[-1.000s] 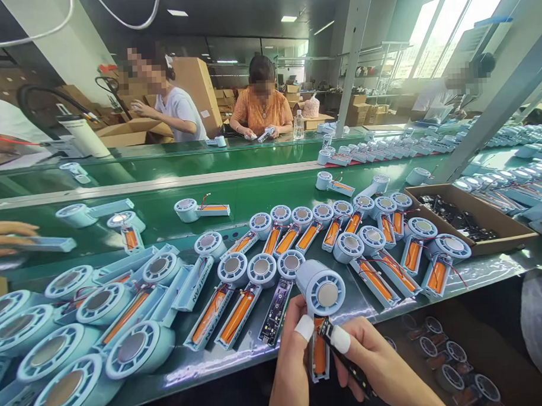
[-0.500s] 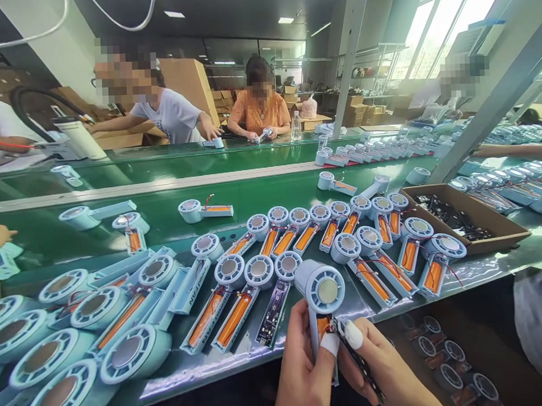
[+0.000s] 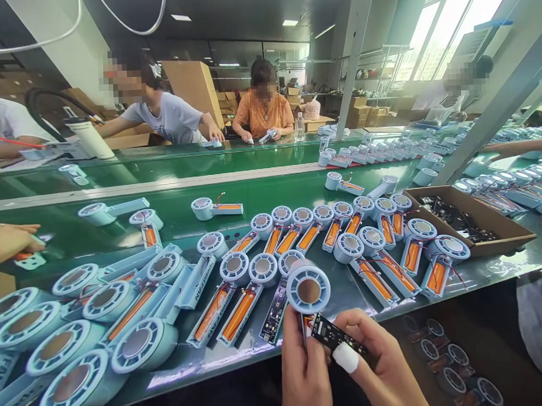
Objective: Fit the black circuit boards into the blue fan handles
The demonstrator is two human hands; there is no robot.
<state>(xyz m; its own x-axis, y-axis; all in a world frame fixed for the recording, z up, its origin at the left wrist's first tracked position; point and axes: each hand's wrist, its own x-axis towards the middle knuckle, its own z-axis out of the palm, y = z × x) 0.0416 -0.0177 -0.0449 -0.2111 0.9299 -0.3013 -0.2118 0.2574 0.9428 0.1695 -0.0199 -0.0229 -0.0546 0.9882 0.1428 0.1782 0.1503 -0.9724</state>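
Note:
My left hand (image 3: 306, 367) grips the handle of a light blue fan (image 3: 308, 289) upright at the table's front edge. In my right hand (image 3: 374, 356), thumb and fingers pinch a black circuit board (image 3: 335, 334), tilted beside the top of the handle. Red and white wires show between board and handle. White covering wraps the right thumb. Just left of the held fan lies another fan's handle with a circuit board (image 3: 273, 312) in it. Fans with orange batteries (image 3: 239, 313) lie in rows around my hands.
An open cardboard box (image 3: 499, 248) of black boards stands at the right. Behind runs a green belt (image 3: 173, 191) with several fans. Several people work across it; another person's hand (image 3: 10, 242) holds a part at the left. More fans (image 3: 138, 344) crowd the left front.
The circuit board has swung up from steeply slanted to a flatter tilt, showing its component side. The held fan has moved slightly left and turned. The other person's hand at the left reaches further in.

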